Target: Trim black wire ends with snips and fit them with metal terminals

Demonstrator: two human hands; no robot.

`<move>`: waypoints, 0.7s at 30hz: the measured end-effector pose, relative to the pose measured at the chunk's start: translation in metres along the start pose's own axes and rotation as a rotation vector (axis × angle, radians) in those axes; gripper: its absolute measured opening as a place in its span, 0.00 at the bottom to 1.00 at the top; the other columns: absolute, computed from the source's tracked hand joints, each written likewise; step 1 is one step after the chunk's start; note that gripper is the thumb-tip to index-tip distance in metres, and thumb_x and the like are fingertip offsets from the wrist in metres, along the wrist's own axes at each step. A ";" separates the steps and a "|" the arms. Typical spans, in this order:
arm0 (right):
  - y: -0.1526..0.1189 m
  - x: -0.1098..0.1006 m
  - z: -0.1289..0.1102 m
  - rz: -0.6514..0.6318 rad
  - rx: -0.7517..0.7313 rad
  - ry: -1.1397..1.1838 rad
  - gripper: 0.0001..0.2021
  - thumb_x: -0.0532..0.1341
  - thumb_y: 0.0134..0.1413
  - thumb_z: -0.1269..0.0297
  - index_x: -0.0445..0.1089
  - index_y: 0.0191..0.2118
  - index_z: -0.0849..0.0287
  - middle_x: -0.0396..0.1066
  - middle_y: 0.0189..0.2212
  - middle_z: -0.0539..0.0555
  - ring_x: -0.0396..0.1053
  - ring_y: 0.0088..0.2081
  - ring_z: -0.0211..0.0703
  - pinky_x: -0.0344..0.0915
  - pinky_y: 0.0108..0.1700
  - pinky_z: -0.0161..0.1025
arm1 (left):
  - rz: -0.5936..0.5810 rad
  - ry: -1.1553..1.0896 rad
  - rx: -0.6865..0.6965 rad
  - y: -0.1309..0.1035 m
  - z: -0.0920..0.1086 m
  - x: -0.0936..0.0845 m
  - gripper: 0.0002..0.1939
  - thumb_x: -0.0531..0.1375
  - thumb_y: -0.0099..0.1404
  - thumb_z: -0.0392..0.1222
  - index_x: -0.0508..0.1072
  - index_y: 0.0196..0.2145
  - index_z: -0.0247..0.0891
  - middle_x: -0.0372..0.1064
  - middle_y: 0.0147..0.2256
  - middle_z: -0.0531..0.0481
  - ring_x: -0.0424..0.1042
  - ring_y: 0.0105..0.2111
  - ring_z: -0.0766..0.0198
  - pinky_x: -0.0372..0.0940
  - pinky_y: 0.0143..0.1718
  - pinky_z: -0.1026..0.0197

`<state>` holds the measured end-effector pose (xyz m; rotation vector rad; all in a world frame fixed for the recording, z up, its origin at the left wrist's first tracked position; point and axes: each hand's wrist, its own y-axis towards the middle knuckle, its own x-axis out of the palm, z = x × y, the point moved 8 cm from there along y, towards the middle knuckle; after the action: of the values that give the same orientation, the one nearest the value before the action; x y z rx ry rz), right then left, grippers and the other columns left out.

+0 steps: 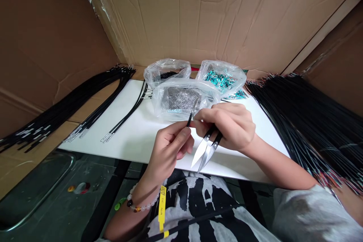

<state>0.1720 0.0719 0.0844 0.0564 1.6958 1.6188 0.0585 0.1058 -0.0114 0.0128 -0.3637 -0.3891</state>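
Before my chest, my left hand [172, 145] pinches a thin black cable [189, 120] near its end, between thumb and forefinger. The tip of this cable points up and away from me. My right hand [229, 124] is closed around a pair of thread snips [205, 149], whose bare blades point down towards my body, slightly apart. Its thumb and forefinger meet at the cable's tip, so what they pinch there is mostly hidden. Just beyond both hands stands a clear plastic bag [161, 102] full of small silvery metal pieces [183, 99].
Behind stand a bag with black pieces [169, 75] and one with teal pieces [219, 79]. Black cables lie in bundles at left [70, 94] and right [312, 113], with a few cables [127, 115] on the white board [136, 140]. Cardboard walls [212, 19] enclose the table. A yellow tag [162, 206] hangs over my lap.
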 end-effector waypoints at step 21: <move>-0.015 0.042 0.037 -0.191 0.956 1.132 0.10 0.72 0.55 0.61 0.77 0.31 0.63 0.66 0.20 0.44 0.59 0.23 0.30 0.58 0.26 0.31 | 0.037 0.458 0.283 -0.008 0.029 -0.024 0.14 0.62 0.70 0.41 0.79 0.27 0.37 0.63 0.18 0.54 0.57 0.19 0.70 0.55 0.23 0.64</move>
<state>0.1699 0.1223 0.0546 -0.6351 3.0645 0.4906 0.0250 0.1084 0.0068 0.3652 0.0361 -0.2854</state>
